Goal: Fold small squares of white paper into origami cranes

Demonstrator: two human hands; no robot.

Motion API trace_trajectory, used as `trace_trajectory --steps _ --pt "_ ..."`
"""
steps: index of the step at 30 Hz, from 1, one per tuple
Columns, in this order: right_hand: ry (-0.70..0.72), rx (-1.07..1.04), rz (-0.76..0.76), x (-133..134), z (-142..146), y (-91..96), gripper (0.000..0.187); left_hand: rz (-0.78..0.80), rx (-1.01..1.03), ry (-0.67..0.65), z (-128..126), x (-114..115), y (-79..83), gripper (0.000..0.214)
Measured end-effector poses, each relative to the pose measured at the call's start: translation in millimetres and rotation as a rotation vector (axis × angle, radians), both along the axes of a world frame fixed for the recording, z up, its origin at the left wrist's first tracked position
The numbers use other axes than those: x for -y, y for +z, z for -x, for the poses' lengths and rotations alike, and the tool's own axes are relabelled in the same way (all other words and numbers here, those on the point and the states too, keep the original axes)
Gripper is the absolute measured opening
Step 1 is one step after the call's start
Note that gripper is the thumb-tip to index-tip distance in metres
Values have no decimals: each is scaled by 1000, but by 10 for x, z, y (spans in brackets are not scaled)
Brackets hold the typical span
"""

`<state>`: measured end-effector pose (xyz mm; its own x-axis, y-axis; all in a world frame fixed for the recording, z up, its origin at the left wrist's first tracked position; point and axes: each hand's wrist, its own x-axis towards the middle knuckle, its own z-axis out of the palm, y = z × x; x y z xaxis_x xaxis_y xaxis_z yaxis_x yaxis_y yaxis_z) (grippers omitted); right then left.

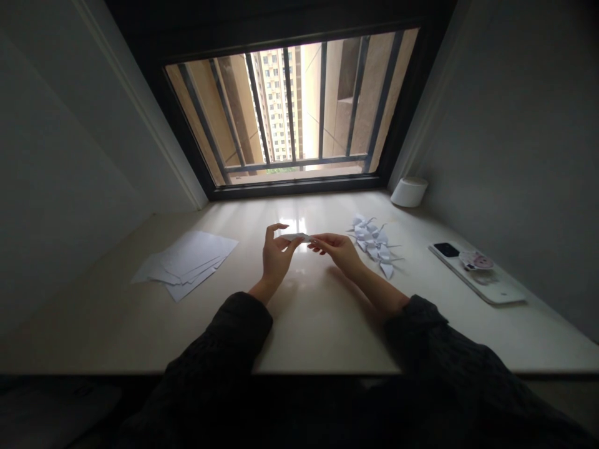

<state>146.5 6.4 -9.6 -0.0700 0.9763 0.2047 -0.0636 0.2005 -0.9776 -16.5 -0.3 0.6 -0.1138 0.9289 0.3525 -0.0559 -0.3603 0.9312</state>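
Pale desk (318,312) | our left hand (276,255) and right hand (339,249) each pinch one end of folded paper (299,237) | long axis sideways between them

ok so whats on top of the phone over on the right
A round pink-and-white cartoon disc sits on the phone, by its dark camera block. The patch of phone beneath it is covered, and the phone hides the table under it.

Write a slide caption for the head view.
Left hand and right hand hold a small folded paper between loose sheets and folded paper figures.
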Motion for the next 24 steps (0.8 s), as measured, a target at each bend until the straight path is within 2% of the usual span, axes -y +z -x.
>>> trace_trajectory --steps 4,7,14,17,22,24 --pt "-153 4 -59 -5 -36 10 34 -44 -104 26 24 17 -2 62" --pt "-194 32 -140 -6 -53 18 27 -54 -218 46 40 22 1 62" --pt "-143 89 -223 6 -55 34 20 -148 -280 -14 25 24 13 24" --pt "-132 87 -226 14 -49 34 21 -170 -266 15 23 24 9 19" --pt "6 -3 -171 45 -15 50 27 -194 -271 26 17 66 38 14" --pt "16 -39 -150 58 0 61 26 -193 -267 19 11 86 54 12"
